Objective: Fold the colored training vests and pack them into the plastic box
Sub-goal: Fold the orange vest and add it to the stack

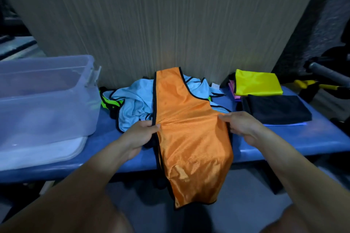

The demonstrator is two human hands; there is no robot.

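Head: hands point(187, 130) pinching orange vest point(189, 138)

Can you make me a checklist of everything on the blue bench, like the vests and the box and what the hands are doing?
Surface: blue bench against a striped wall panel.
Job's things: orange vest lies lengthwise over the bench's front edge, its lower end hanging down; clear plastic box at the left, nothing clearly seen inside; folded yellow vest and folded black vest at the right; pink folded edges beneath the yellow.
Clutter: crumpled light blue vest and neon green vest behind the orange one.
Grippers: left hand pinches the orange vest's left edge; right hand grips its right edge.
Cables: nothing seen.
Surroundings: dark equipment with yellow parts at the right, too dim to identify.
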